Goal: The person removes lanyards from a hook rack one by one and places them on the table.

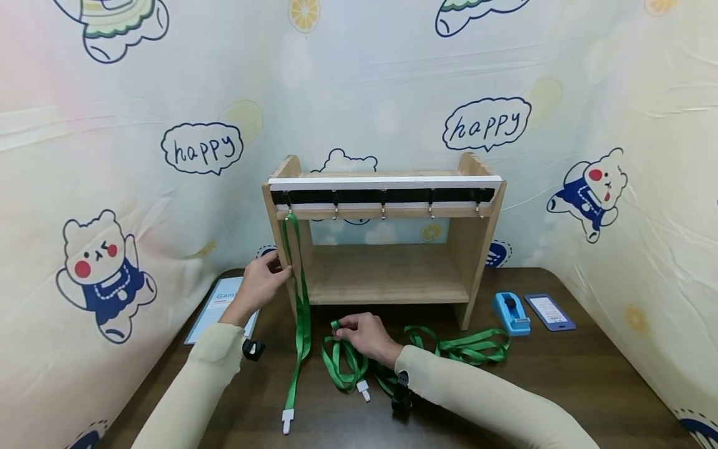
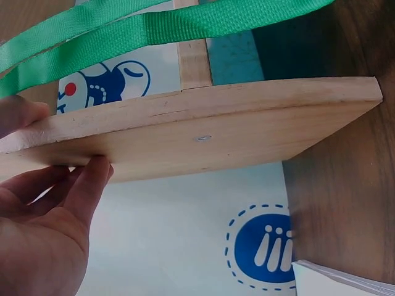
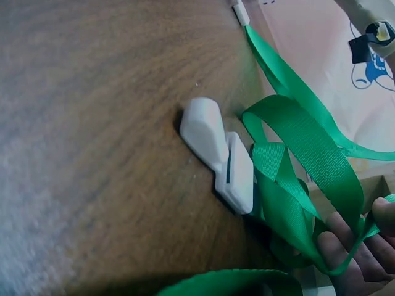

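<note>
My left hand [image 1: 262,284] holds the left side panel of a small wooden shelf [image 1: 387,274]. In the left wrist view its thumb [image 2: 21,114] lies on one side of the panel and the fingers [image 2: 86,185] on the other. Beside it a green lanyard [image 1: 303,312] hangs from the leftmost hook [image 1: 288,201], its white clip [image 1: 288,421] lowest. With thumb and fingertips my right hand [image 1: 367,337] pinches a second green lanyard [image 1: 336,368], bunched in loops low in front of the shelf. That lanyard's white clip [image 3: 210,154] lies on the wooden table.
More looped green lanyard [image 1: 473,349] lies right of my right hand. Several hooks line the black strip [image 1: 359,196] on the shelf's front. A blue tape-dispenser-like item [image 1: 512,313] and a blue-framed card [image 1: 550,312] sit at the right. A white booklet [image 1: 221,302] lies behind my left forearm.
</note>
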### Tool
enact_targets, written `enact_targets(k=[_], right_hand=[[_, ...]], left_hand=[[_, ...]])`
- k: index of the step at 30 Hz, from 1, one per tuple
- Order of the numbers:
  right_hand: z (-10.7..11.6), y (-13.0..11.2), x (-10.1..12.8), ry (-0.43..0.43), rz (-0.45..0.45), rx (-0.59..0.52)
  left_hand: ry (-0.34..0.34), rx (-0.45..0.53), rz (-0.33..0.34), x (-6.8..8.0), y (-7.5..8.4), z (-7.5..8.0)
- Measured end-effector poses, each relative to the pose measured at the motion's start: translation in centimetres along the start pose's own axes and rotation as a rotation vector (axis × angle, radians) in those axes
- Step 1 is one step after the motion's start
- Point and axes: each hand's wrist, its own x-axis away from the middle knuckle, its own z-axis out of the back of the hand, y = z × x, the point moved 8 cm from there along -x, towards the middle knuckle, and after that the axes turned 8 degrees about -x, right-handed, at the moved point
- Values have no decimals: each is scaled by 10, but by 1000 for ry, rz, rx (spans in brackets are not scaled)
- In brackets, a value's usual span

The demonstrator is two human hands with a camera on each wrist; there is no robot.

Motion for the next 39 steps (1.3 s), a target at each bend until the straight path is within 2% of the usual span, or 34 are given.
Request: enact_targets(k=[10,26,32,39], right_hand=[[4,0,0,29,16,43],[14,-9,0,58,68,21],[18,-37,5,41,123,-28],[34,-101,14,43,256,-200]], left_hand=[[-4,-1,9,1,-1,0],[0,-5,13,1,1,1],[4,-4,8,2,0,1],[-1,10,-10,0,-1,0]])
